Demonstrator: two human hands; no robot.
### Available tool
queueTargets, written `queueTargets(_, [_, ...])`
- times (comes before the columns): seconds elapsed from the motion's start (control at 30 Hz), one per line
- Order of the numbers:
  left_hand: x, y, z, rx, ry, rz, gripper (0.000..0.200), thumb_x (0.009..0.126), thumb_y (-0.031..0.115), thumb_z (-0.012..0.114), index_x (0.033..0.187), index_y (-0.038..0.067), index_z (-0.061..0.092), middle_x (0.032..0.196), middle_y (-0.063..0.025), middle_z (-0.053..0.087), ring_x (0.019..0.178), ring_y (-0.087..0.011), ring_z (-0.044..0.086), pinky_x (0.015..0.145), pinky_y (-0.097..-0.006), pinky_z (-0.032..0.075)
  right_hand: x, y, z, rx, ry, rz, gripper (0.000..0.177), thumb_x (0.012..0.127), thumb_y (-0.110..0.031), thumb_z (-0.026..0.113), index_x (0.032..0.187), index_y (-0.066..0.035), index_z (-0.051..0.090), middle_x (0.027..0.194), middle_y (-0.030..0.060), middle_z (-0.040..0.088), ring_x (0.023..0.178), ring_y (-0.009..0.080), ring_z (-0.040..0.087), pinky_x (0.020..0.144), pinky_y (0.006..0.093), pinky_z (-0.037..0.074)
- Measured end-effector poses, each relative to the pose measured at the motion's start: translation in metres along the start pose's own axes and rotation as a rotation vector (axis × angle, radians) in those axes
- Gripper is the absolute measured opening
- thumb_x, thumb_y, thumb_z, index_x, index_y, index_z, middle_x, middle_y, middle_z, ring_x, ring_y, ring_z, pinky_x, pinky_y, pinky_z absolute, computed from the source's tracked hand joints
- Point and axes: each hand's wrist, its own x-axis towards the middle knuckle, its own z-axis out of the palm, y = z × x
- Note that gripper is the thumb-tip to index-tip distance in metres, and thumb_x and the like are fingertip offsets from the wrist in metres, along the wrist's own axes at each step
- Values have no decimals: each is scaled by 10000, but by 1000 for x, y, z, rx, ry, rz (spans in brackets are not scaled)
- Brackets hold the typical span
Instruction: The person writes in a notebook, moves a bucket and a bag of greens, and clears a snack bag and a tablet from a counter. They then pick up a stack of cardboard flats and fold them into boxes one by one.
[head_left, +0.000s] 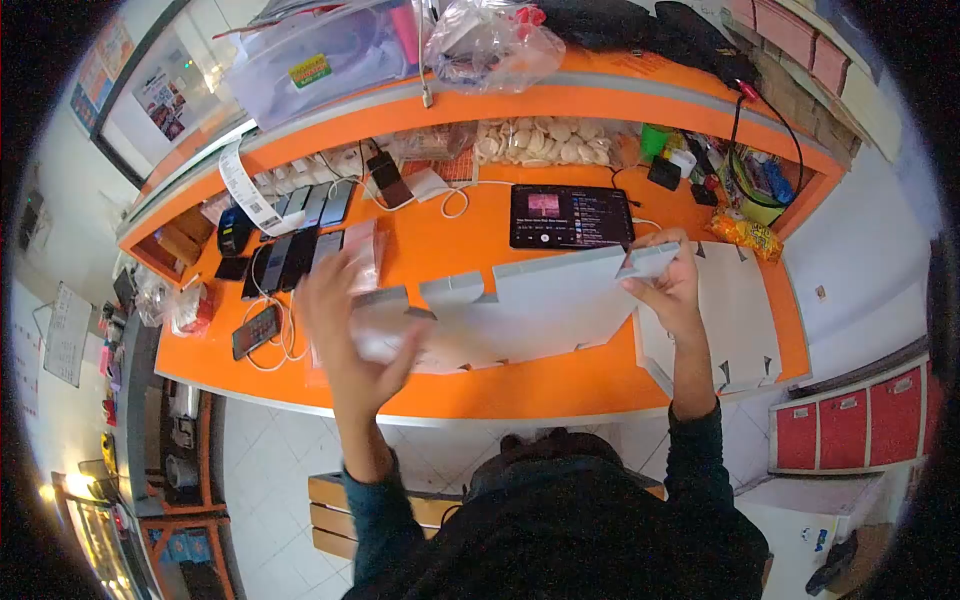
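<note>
My right hand (670, 285) pinches the right end of a long white cardboard sheet (540, 325) with notched grey flaps along its far edge. The sheet is tilted over the front of the orange desk. At its left end, my left hand (350, 335) has its thumb and fingers apart, slightly blurred, and overlaps the sheet in this view. More flat white cardboard (715, 315) with dark slots lies on the desk beneath and beyond my right hand. A tablet (570, 217) with a lit screen stands behind the sheet.
Several phones (300, 255) and a clear plastic sleeve (368, 255) lie at the left, near a phone with a coiled white cable (257, 332). An orange snack packet (748, 235) is at the right. A raised shelf (640, 92) runs along the back.
</note>
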Motion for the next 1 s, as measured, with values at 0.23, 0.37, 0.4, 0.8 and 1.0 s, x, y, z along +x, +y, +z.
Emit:
queueTargets(0.23, [55,-1,37,250,-685,42,391,581,403,679,806,103,569,648,-115,566,592,-300,560,544,-391,435,4,22,-13,-110,46,91,440,713,-64,631,1084,-40,395,994,55,502,921,133,485,792,265,400])
queueTargets(0.37, [66,-6,35,246,-741,156,345,605,362,678,796,94,573,623,-138,568,603,-290,565,543,-359,428,7,40,-1,32,86,124,402,770,-158,594,1103,-13,422,1013,48,512,913,119,482,803,261,388])
queueTargets(0.4, [61,-8,32,207,-788,169,343,605,351,683,797,89,573,626,-143,565,617,-293,563,555,-355,427,7,42,0,53,62,186,410,769,-175,596,1107,-17,426,1011,55,515,923,114,477,800,261,393])
queueTargets(0.8, [-99,48,-59,-15,-717,-224,573,532,259,774,979,10,518,874,-97,574,752,-202,579,649,-313,483,-162,-31,54,-333,218,14,397,746,-217,611,1077,-45,477,911,48,559,807,122,542,698,284,457])
queueTargets(1.0, [-218,24,-22,-146,-1246,-122,538,580,356,719,926,-22,554,842,-141,573,725,-220,577,606,-325,468,-316,76,88,183,110,483,344,775,-217,581,1050,-31,488,924,60,551,815,123,535,684,270,459])
